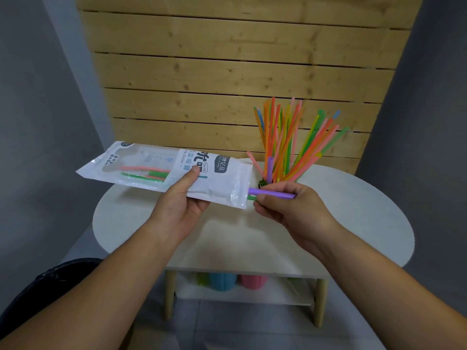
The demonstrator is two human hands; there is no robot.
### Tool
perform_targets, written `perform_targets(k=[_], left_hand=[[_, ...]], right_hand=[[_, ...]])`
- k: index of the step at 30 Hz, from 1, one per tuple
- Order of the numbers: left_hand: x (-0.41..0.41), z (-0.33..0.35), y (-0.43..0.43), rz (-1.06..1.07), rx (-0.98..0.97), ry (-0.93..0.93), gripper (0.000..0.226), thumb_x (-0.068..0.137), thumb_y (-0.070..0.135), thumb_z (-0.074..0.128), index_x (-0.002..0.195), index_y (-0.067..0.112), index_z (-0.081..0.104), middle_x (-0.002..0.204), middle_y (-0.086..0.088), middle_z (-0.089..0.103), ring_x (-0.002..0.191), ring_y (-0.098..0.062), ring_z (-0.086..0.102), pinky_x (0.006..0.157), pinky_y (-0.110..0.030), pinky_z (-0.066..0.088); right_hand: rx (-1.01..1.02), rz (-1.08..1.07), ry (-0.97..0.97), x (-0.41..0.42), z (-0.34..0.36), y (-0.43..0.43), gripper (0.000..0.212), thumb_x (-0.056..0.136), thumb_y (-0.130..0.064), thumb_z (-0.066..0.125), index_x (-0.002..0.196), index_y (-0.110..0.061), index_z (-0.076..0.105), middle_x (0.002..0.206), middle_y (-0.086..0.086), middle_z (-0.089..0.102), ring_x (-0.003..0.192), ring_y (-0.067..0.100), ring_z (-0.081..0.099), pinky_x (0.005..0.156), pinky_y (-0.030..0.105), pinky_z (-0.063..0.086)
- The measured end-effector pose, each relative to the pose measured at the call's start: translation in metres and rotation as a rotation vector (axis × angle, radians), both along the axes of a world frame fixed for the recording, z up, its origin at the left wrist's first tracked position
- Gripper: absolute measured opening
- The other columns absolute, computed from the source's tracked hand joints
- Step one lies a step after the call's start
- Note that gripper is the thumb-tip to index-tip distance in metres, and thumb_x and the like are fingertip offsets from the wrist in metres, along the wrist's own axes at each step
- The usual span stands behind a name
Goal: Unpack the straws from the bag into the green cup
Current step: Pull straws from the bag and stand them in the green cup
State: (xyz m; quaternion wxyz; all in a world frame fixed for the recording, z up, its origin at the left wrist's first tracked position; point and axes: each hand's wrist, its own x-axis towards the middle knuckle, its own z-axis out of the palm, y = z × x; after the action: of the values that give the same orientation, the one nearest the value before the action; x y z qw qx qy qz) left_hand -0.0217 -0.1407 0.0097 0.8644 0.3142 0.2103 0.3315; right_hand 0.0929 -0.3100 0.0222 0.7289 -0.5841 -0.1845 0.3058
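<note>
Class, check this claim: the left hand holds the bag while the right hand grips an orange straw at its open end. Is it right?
No. The straw that the right hand grips at the open end of the bag is purple, not orange, as the head view shows. The left hand does hold the bag.

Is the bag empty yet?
Not empty. Pink and green straws show through the window of the bag, and the right hand pinches a purple straw at its mouth.
</note>
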Motion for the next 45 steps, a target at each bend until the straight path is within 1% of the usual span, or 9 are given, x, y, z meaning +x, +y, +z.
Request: perform_targets(k=[5, 8, 14, 21, 27, 34, 38, 42, 45], left_hand=[[-0.003, 0.002, 0.003, 0.015, -0.029, 0.008, 0.026, 0.094, 0.009, 0.068, 0.120, 0.014, 0.068, 0.112, -0.007, 0.078, 0.092, -0.019, 0.078, 0.069, -0.034, 0.065], [-0.004, 0.001, 0.001, 0.005, -0.036, 0.018, 0.031, 0.093, 0.008, 0.068, 0.124, 0.013, 0.066, 0.114, -0.007, 0.078, 0.098, -0.020, 0.077, 0.070, -0.034, 0.065], [-0.003, 0.003, 0.003, 0.038, -0.107, 0.002, 0.026, 0.093, 0.004, 0.068, 0.118, 0.010, 0.067, 0.109, -0.007, 0.079, 0.094, -0.019, 0.078, 0.069, -0.033, 0.064], [-0.004, 0.004, 0.004, 0.069, -0.145, -0.031, 0.025, 0.093, 0.003, 0.069, 0.116, 0.010, 0.067, 0.107, -0.008, 0.079, 0.093, -0.019, 0.078, 0.067, -0.033, 0.064], [-0.003, 0.002, 0.002, 0.055, -0.120, -0.012, 0.028, 0.092, 0.004, 0.068, 0.119, 0.011, 0.066, 0.110, -0.008, 0.079, 0.098, -0.021, 0.077, 0.076, -0.036, 0.064], [-0.004, 0.002, 0.006, 0.077, -0.176, -0.031, 0.032, 0.092, 0.003, 0.069, 0.123, 0.008, 0.066, 0.109, -0.009, 0.079, 0.096, -0.021, 0.077, 0.069, -0.036, 0.065], [-0.003, 0.001, 0.006, 0.083, -0.173, -0.022, 0.026, 0.092, 0.003, 0.068, 0.118, 0.007, 0.068, 0.102, -0.008, 0.080, 0.088, -0.019, 0.079, 0.062, -0.033, 0.063], [0.000, 0.000, 0.003, 0.076, -0.162, -0.018, 0.024, 0.093, 0.003, 0.068, 0.117, 0.007, 0.068, 0.102, -0.008, 0.080, 0.087, -0.019, 0.079, 0.060, -0.032, 0.062], [0.001, 0.000, 0.003, 0.071, -0.156, -0.020, 0.024, 0.093, 0.004, 0.068, 0.117, 0.008, 0.067, 0.104, -0.008, 0.080, 0.087, -0.019, 0.079, 0.059, -0.031, 0.062]], right_hand=[[-0.092, 0.054, -0.072, 0.017, 0.013, -0.013, 0.015, 0.082, 0.015, 0.063, 0.080, 0.000, 0.062, 0.067, 0.014, 0.064, 0.056, 0.022, 0.056, 0.052, 0.021, 0.052], [-0.068, 0.037, -0.048, 0.026, 0.016, -0.019, 0.019, 0.082, 0.013, 0.064, 0.087, -0.005, 0.062, 0.068, 0.011, 0.066, 0.063, 0.023, 0.058, 0.051, 0.024, 0.051], [0.006, 0.006, 0.089, 0.020, 0.008, -0.016, 0.058, 0.061, -0.023, 0.082, 0.113, -0.012, 0.060, 0.090, 0.011, 0.069, 0.072, 0.023, 0.065, 0.053, 0.028, 0.055], [0.020, 0.097, 0.155, -0.011, -0.017, 0.003, 0.051, 0.065, -0.044, 0.078, 0.106, -0.017, 0.066, 0.099, 0.009, 0.061, 0.077, 0.019, 0.064, 0.064, 0.030, 0.055], [0.167, -0.114, 0.177, -0.016, -0.008, 0.018, 0.024, 0.093, -0.026, 0.066, 0.105, -0.005, 0.069, 0.075, 0.004, 0.059, 0.065, 0.012, 0.059, 0.065, 0.023, 0.055], [0.229, -0.160, 0.201, -0.004, 0.005, 0.009, 0.017, 0.096, -0.015, 0.061, 0.105, -0.002, 0.067, 0.091, 0.006, 0.073, 0.074, 0.013, 0.070, 0.073, 0.024, 0.060], [0.342, -0.118, 0.401, 0.000, 0.011, 0.001, 0.006, 0.094, -0.009, 0.063, 0.096, -0.005, 0.066, 0.086, 0.004, 0.076, 0.083, 0.014, 0.064, 0.067, 0.020, 0.059], [0.356, -0.096, 0.413, 0.000, 0.010, -0.001, 0.005, 0.094, -0.009, 0.062, 0.098, -0.007, 0.063, 0.089, 0.005, 0.077, 0.084, 0.014, 0.063, 0.071, 0.019, 0.059], [0.353, -0.140, 0.388, 0.001, 0.011, -0.001, 0.006, 0.096, -0.010, 0.059, 0.100, -0.007, 0.062, 0.078, 0.002, 0.076, 0.080, 0.013, 0.066, 0.069, 0.019, 0.059]])
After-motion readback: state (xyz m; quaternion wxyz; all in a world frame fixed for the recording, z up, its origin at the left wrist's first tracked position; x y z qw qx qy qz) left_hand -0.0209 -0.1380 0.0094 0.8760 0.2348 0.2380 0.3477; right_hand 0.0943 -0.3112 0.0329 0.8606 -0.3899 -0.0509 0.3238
